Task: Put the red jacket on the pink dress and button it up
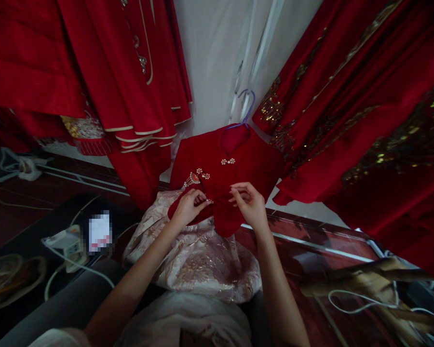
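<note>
A short red garment [246, 168] with beaded flower fastenings hangs on a purple hanger [251, 103] in front of me. My left hand [191, 207] pinches its front edge beside a small beaded ornament [210, 201]. To the right, my right hand [251, 205] is raised just over the cloth with thumb and forefinger drawn together; anything between them is too small to see. An orange-centred brooch with hanging beads [193, 178] sits on the garment above my left hand. Beneath both hands, pale brocade cloth [202, 262] with shiny threads lies over my lap.
Long red garments with pale trim [126, 96] hang at the left, and gold-sequined red ones [347, 115] at the right. A power strip with a white cable [72, 248] and a plastic food container [12, 277] lie at lower left. Another white cord [361, 303] loops at lower right.
</note>
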Motion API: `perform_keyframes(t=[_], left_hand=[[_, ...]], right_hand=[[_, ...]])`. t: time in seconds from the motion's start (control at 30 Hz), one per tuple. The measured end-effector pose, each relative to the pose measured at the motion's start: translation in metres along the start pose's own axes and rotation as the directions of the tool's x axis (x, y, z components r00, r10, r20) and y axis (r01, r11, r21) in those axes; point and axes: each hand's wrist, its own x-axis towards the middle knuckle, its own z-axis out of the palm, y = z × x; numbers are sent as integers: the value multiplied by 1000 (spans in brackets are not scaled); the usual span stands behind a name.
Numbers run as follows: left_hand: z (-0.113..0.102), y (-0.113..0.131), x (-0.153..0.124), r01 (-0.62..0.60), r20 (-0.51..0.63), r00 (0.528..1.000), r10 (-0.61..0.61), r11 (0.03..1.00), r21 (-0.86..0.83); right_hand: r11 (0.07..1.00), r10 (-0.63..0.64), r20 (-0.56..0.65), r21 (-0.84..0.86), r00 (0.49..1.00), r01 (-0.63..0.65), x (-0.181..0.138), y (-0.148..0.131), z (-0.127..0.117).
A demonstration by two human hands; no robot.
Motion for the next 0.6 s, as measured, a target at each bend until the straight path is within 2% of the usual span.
perform_keyframes(t=[0.17, 0.43, 0.6], left_hand=[[-3, -3, -1, -4, 39, 999, 6, 999, -38], [2, -5, -3, 3, -48, 999, -4, 1000, -3], [-4, -8, -2, -13, 47, 999, 15, 999, -52]], right_hand=[[1000, -2, 33, -7, 999, 2, 2, 6, 0], [1000, -6, 39, -26, 999, 7, 3, 6, -7], [1000, -4, -8, -24, 1000, 3, 4, 5, -18]])
